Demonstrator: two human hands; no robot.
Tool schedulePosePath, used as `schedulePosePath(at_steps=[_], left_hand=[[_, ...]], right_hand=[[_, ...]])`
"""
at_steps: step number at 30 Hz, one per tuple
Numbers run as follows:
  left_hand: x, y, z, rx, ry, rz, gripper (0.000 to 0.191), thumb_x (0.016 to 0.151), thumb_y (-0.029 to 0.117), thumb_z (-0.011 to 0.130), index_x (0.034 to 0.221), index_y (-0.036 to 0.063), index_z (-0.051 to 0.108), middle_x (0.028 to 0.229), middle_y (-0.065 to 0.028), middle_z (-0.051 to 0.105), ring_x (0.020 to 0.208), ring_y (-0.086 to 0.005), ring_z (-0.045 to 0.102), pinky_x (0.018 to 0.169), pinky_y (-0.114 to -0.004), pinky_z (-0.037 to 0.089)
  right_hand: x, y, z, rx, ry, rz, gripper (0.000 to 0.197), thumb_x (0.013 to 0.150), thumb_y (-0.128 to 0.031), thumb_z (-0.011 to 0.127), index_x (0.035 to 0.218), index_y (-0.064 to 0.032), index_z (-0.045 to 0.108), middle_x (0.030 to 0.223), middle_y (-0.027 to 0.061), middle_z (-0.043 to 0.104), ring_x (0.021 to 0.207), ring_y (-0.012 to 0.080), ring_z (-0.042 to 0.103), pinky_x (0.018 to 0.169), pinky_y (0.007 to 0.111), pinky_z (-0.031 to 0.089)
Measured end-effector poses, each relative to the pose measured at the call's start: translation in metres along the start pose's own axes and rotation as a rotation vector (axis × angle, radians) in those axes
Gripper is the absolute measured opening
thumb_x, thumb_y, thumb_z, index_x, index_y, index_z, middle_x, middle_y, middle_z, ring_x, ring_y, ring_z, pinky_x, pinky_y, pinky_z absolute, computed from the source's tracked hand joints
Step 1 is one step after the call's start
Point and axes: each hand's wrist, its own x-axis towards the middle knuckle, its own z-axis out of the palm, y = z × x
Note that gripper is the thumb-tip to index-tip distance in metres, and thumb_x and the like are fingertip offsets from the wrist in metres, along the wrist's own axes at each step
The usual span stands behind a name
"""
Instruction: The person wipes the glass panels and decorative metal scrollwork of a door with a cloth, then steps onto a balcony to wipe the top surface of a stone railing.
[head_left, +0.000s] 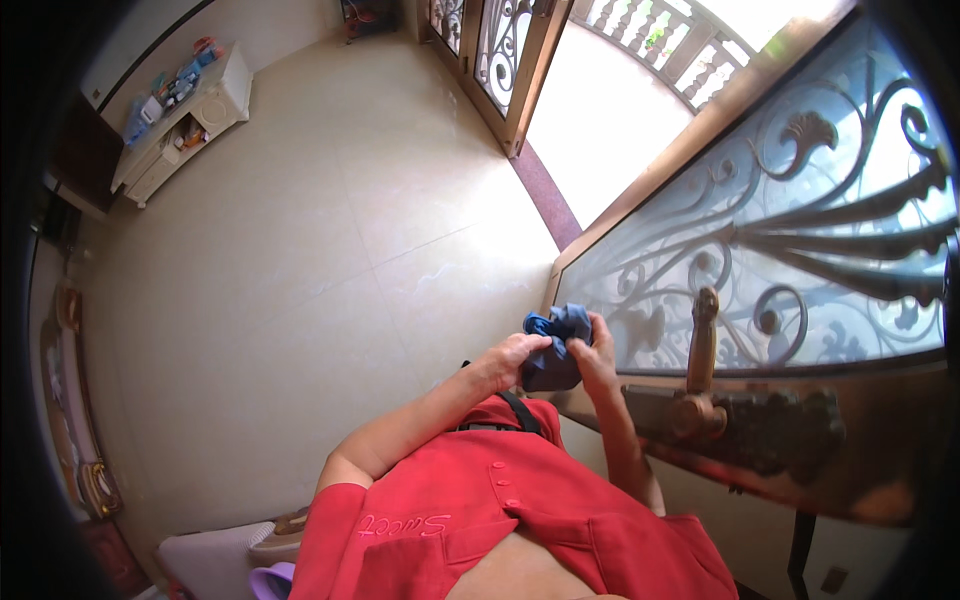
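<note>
A bunched blue cloth (551, 369) is held in front of my waist, between both hands. My left hand (511, 360) pinches its left side, with the thumb on top near a brighter blue fold. On the other side, my right hand (596, 358) grips the cloth with the thumb pressed on it and the fingers behind. Folds hide most of the fingertips. Just right of the cloth stands a door leaf with a glass panel (660, 300) and scrolled metalwork.
A bronze-coloured door handle (703, 341) sticks out close to my right forearm. Beyond the doorway is a balustrade (686, 56). Pale tiles (300, 300) cover the floor. A white cabinet (225, 97) bearing assorted items stands far left; a cushioned seat (210, 562) is low left.
</note>
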Motion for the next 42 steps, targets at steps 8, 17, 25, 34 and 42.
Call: schedulePosePath(at_steps=[8, 17, 25, 34, 42], left_hand=[[0.073, 0.067, 0.001, 0.154, 0.062, -0.232, 0.027, 0.083, 0.019, 0.06, 0.104, 0.0009, 0.058, 0.095, -0.012, 0.063, 0.082, -0.0226, 0.063, 0.073, -0.037, 0.052], [0.136, 0.205, -0.025, 0.434, -0.011, -0.14, 0.02, 0.075, 0.004, 0.059, 0.094, 0.0011, 0.059, 0.086, -0.0078, 0.062, 0.076, -0.0171, 0.059, 0.071, -0.03, 0.049], [0.179, 0.349, -0.066, 0.421, -0.006, -0.004, 0.018, 0.075, 0.001, 0.057, 0.093, 0.0011, 0.059, 0.082, -0.0057, 0.062, 0.074, -0.0155, 0.06, 0.072, -0.029, 0.05], [0.297, 0.432, -0.061, 0.2, 0.086, -0.102, 0.02, 0.077, 0.004, 0.055, 0.096, -0.0018, 0.057, 0.091, -0.0117, 0.062, 0.083, -0.0239, 0.062, 0.08, -0.04, 0.05], [0.421, 0.517, 0.02, 0.283, 0.031, -0.181, 0.02, 0.084, 0.018, 0.053, 0.097, 0.0043, 0.059, 0.091, -0.0066, 0.065, 0.081, -0.0187, 0.063, 0.074, -0.036, 0.051]], right_hand=[[0.033, 0.002, 0.011, 0.156, 0.231, 0.183, 0.052, 0.065, 0.006, 0.048, 0.117, 0.0027, 0.046, 0.107, 0.0105, 0.054, 0.098, 0.0176, 0.052, 0.086, 0.028, 0.042], [0.148, 0.016, 0.049, 0.513, 0.365, 0.28, 0.047, 0.075, -0.005, 0.055, 0.121, -0.0009, 0.045, 0.109, 0.0091, 0.054, 0.097, 0.0169, 0.055, 0.086, 0.029, 0.044], [0.29, -0.028, 0.114, 0.764, 0.238, 0.491, 0.054, 0.079, -0.02, 0.069, 0.123, -0.0107, 0.04, 0.112, 0.0069, 0.051, 0.099, 0.0189, 0.055, 0.076, 0.038, 0.052], [0.403, -0.011, 0.075, 0.678, 0.391, 0.428, 0.059, 0.06, 0.008, 0.048, 0.118, 0.0005, 0.047, 0.099, 0.0074, 0.057, 0.088, 0.0167, 0.058, 0.077, 0.025, 0.047], [0.544, 0.008, -0.024, 0.885, 0.475, 0.356, 0.034, 0.075, 0.001, 0.051, 0.109, 0.0001, 0.054, 0.096, 0.006, 0.06, 0.087, 0.0145, 0.057, 0.08, 0.028, 0.046]])
